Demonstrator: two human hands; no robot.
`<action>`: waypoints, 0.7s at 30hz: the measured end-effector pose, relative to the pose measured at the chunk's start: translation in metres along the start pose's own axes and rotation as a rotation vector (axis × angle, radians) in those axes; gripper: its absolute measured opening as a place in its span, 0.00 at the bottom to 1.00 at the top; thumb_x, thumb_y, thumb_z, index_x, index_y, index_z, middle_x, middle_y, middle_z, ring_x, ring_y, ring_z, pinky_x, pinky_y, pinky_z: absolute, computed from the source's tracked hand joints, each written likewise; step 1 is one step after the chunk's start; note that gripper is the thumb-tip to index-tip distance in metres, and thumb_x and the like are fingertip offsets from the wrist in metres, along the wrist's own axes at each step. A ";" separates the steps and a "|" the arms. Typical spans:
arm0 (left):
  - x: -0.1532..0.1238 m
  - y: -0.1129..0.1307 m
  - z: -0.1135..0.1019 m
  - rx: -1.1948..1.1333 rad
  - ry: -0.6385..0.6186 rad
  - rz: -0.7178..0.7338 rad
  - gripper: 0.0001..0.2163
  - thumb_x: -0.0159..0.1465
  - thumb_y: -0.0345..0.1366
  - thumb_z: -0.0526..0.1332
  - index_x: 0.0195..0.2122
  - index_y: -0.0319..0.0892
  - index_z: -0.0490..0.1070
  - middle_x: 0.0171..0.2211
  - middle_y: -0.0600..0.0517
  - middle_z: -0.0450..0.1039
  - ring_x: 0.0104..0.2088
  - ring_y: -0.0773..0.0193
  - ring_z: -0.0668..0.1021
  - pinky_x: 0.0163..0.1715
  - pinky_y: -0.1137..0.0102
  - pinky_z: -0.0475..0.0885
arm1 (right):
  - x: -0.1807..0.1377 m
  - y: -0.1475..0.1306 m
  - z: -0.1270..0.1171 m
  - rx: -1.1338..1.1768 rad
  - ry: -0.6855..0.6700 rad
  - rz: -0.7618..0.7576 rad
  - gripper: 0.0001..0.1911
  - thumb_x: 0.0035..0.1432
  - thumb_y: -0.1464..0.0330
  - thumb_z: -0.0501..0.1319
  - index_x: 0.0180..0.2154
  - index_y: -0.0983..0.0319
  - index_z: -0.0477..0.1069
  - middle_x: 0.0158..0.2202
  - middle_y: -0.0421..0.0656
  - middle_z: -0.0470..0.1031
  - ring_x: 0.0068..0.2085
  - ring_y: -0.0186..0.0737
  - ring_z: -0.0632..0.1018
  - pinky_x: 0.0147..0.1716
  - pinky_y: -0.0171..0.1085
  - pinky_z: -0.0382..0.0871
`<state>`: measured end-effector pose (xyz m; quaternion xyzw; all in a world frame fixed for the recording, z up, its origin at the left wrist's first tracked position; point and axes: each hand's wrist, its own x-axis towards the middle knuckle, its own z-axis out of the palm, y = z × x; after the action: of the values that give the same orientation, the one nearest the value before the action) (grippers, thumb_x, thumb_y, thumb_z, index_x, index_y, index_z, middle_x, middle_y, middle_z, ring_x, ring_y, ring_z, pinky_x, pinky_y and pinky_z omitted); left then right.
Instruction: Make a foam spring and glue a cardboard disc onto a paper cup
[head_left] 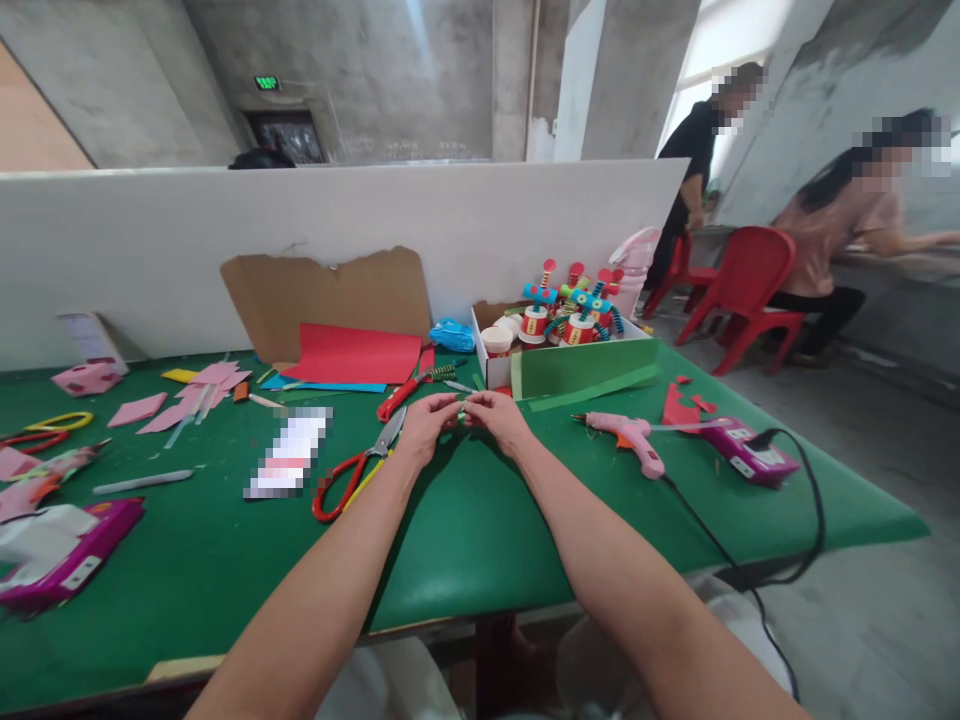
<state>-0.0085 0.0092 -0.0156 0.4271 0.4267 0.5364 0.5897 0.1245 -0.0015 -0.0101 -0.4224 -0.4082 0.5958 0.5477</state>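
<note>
My left hand and my right hand meet over the middle of the green table. Their fingertips pinch a small greenish piece between them, mostly covered by the fingers; it may be paper. Beside my left hand lie red-handled scissors, with something yellow under them. Just beyond are a red-handled cutter and a dark green coiled strip. Past my right hand, a green paper sheet leans on a white box holding several paper-cup figures with red and blue parts.
At right are a pink glue gun, its black cord, red paper scraps and a purple power strip. Red paper, cardboard, pink paper pieces and a second power strip lie left. Two people are beyond, near red chairs.
</note>
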 end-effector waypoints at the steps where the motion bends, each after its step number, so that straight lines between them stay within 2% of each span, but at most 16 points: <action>1: 0.000 0.000 0.000 0.001 -0.008 0.001 0.22 0.34 0.38 0.75 0.31 0.37 0.75 0.25 0.53 0.75 0.23 0.71 0.72 0.26 0.73 0.66 | 0.000 -0.001 0.000 -0.004 0.002 0.006 0.09 0.39 0.72 0.71 0.23 0.64 0.71 0.18 0.35 0.73 0.20 0.28 0.73 0.26 0.31 0.70; 7: 0.001 -0.002 -0.002 0.064 -0.019 0.063 0.19 0.37 0.39 0.75 0.29 0.37 0.76 0.24 0.53 0.74 0.22 0.72 0.70 0.26 0.73 0.66 | -0.003 -0.006 0.002 0.000 0.007 0.040 0.06 0.42 0.76 0.67 0.22 0.64 0.70 0.16 0.35 0.71 0.19 0.27 0.72 0.25 0.30 0.70; 13: 0.000 0.002 -0.004 0.262 -0.069 0.248 0.13 0.45 0.41 0.70 0.28 0.39 0.76 0.27 0.52 0.76 0.28 0.66 0.75 0.32 0.70 0.70 | -0.006 -0.013 0.000 0.014 0.000 0.091 0.05 0.44 0.77 0.64 0.22 0.64 0.72 0.17 0.36 0.71 0.19 0.27 0.71 0.26 0.31 0.71; 16: 0.000 0.004 -0.005 0.445 -0.105 0.393 0.08 0.51 0.39 0.66 0.28 0.40 0.76 0.27 0.51 0.77 0.30 0.63 0.76 0.35 0.68 0.72 | -0.007 -0.016 -0.002 0.017 -0.002 0.121 0.05 0.45 0.78 0.64 0.21 0.65 0.72 0.16 0.36 0.70 0.20 0.27 0.70 0.26 0.31 0.72; 21: -0.001 0.008 -0.009 0.794 -0.189 0.755 0.08 0.60 0.34 0.59 0.34 0.41 0.77 0.34 0.48 0.79 0.36 0.61 0.79 0.39 0.67 0.73 | -0.008 -0.019 -0.004 0.051 -0.007 0.174 0.07 0.46 0.78 0.63 0.20 0.65 0.71 0.15 0.36 0.68 0.18 0.26 0.69 0.23 0.28 0.69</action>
<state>-0.0198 0.0090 -0.0102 0.7861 0.3586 0.4678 0.1860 0.1349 -0.0077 0.0071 -0.4404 -0.3566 0.6527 0.5028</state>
